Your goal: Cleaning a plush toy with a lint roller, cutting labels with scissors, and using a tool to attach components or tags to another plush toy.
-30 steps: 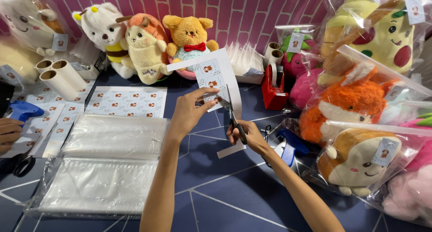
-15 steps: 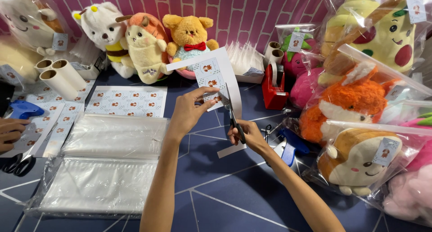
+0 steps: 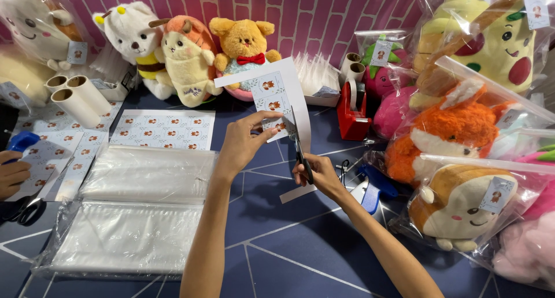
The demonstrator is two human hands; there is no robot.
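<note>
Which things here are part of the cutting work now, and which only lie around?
In use: left hand holding the printed sheet; right hand with scissors.

Lying about: plush toys, red tape dispenser, clear bags, cardboard tubes.

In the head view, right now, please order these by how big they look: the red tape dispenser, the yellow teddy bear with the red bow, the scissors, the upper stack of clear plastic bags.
1. Stack of clear plastic bags
2. Yellow teddy bear
3. Red tape dispenser
4. Scissors

The bear sits farther away, so its true size may be larger.
</note>
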